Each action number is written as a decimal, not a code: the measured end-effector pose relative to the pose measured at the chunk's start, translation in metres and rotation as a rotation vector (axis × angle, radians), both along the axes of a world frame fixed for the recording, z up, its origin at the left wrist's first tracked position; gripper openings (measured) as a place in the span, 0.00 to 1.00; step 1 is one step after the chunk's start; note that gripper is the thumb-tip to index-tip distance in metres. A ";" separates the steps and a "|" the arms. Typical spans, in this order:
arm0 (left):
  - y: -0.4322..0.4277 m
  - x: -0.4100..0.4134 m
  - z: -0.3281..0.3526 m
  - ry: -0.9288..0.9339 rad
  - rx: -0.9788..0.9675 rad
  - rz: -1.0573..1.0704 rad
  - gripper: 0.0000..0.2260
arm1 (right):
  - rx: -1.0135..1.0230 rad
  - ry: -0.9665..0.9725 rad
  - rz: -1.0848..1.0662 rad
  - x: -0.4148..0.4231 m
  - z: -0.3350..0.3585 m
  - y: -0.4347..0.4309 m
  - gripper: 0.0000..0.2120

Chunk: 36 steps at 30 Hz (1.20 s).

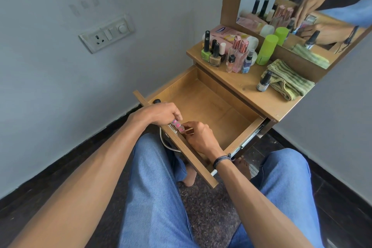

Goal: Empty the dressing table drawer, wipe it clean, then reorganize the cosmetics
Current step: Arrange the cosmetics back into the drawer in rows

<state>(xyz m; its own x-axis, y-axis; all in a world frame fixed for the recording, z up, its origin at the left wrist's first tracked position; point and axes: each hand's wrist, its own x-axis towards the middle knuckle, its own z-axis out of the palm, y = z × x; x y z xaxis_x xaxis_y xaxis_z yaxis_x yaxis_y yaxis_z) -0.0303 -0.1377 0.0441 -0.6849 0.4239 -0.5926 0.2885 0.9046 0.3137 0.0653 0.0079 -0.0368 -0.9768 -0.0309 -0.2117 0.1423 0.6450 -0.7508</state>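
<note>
Head view. The person sits facing the dressing table, drawer (203,104) pulled fully out over their lap. Drawer floor bare along its visible length, except the near left corner, where both hands work.

Left hand (161,113): fingers curled down and pinched on a small clear strip with pink spots (178,125) (a sample card or mini palette; too small to tell), held at the drawer's front edge. Right hand (201,137): fingertips closed together on a small tan flat piece (189,131), touching the strip's far end. A dark round object (157,101) sits just behind the left hand, at the drawer's corner; what it is I cannot tell.

Tabletop: nail polish bottles (211,52), perfume bottles (238,54), a lime-green cylinder (266,49), one stray polish bottle (264,81) resting against a folded striped cloth (289,81).

Handling judgement: the strip looks light, thin and probably slick plastic, so pinch by its long edges, not its face. The glass bottles look heavier, breakable and top-heavy; take each round the body, upright, one at a time. The cloth is soft and will bunch anywhere.

Mirror (302,16), same view: reflects hands and bottles, nothing further.
</note>
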 end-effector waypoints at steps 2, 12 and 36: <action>0.000 0.000 0.001 -0.021 -0.005 -0.019 0.17 | 0.013 0.007 0.007 0.000 -0.001 -0.001 0.18; 0.004 0.002 0.001 0.023 -0.021 -0.067 0.18 | 0.016 -0.026 0.021 -0.001 -0.002 -0.002 0.23; -0.009 -0.009 0.001 0.044 0.061 0.043 0.23 | 0.083 -0.049 0.061 -0.003 -0.005 -0.001 0.30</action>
<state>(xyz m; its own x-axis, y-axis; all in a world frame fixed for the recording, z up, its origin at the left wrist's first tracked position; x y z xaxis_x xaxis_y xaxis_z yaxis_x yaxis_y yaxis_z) -0.0395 -0.1469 0.0450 -0.7281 0.4284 -0.5351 0.2651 0.8959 0.3565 0.0621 0.0068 -0.0416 -0.9620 -0.0702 -0.2637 0.1364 0.7132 -0.6875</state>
